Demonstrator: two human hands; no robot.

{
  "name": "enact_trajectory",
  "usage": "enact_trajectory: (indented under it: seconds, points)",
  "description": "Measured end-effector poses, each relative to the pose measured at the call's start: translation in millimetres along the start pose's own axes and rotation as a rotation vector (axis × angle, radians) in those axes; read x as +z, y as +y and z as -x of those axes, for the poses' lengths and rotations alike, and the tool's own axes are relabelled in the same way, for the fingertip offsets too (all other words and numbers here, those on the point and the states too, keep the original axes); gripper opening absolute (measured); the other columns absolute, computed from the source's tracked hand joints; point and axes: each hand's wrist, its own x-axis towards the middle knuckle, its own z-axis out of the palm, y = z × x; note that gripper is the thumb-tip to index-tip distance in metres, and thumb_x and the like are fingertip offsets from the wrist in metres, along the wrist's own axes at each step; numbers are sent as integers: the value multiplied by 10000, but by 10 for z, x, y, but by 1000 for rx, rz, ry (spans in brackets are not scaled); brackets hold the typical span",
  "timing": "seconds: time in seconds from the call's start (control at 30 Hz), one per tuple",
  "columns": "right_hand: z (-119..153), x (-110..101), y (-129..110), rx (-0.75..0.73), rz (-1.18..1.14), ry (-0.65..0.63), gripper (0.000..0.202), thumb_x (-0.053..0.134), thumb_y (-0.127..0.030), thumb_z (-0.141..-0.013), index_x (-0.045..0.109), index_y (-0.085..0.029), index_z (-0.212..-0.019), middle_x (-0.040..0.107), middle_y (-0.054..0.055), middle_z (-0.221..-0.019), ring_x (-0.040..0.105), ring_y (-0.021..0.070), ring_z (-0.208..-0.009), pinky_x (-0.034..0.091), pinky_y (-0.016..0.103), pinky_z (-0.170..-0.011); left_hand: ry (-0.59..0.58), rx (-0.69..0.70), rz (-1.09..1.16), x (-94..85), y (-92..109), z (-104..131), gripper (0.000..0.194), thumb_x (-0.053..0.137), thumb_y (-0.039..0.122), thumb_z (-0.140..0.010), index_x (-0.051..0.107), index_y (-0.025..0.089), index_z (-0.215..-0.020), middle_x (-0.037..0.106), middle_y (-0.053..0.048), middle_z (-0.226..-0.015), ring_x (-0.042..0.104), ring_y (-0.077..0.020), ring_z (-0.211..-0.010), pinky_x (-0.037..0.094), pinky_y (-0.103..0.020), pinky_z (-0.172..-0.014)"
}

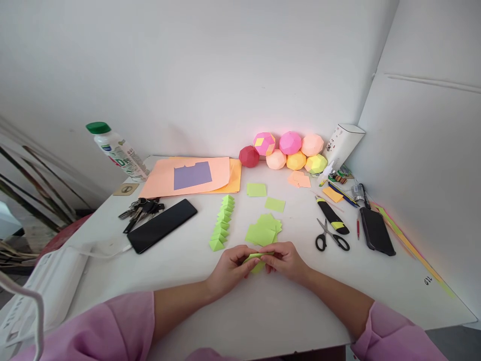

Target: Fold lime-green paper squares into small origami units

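Between my fingers is a piece of green paper (257, 267), partly hidden by both hands. My left hand (233, 268) pinches its left side, and my right hand (284, 260) pinches its right side with the thumb in front. Just beyond the hands lies a loose pile of flat green paper pieces (263, 231). To the left of the pile, a row of folded green paper units (221, 225) runs away from me. Two single green paper rectangles, one farther (256, 189) and one nearer (275, 204), lie behind the pile.
Several faceted paper balls (290, 143) stand against the wall. On the right are scissors (330, 236), a utility knife (332, 215) and a black phone (377, 231). On the left are another phone (162, 225), keys (143, 210), orange paper sheets (158, 178) and a white bottle (120, 153).
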Motion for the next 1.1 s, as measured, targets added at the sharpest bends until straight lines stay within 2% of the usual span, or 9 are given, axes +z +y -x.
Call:
enact_trajectory:
  seconds: [0.1,0.2,0.5,0.73,1.1]
  points:
    - [6,-2,6,22,16,18,184,646,-293,-768,703,-141,-855,575,-14,-498,554,100,-419,419,201,-411,35,-5,83,4,-16,-9,198,603,333,-785,635,173,-895,536,13,-719,476,-68,-498,409,-213,-481]
    - [11,-5,-2,42,30,11,186,638,-300,-778,703,-139,-843,569,-16,-476,540,96,-405,420,201,-412,38,-33,111,7,-21,-8,180,601,336,-786,613,160,-821,531,16,-698,478,-68,-498,408,-208,-474]
    - [16,-2,-14,69,30,2,197,632,-317,-782,698,-137,-828,571,-12,-472,522,91,-400,413,200,-412,57,-77,108,13,-26,13,206,609,356,-773,609,150,-763,513,36,-597,434,-58,-448,359,-192,-428]
    - [11,-13,4,86,-5,-12,202,633,-323,-780,690,-135,-828,561,-21,-459,499,79,-385,397,195,-405,61,-133,130,10,17,-10,255,612,397,-763,573,152,-706,427,79,-435,344,-50,-394,288,-180,-401]
    - [11,-17,13,93,-10,-27,241,627,-364,-777,684,-138,-839,556,-23,-465,491,83,-394,387,205,-407,42,-152,193,-14,-29,-14,283,630,438,-740,584,161,-702,422,75,-438,318,-52,-386,251,-187,-392]
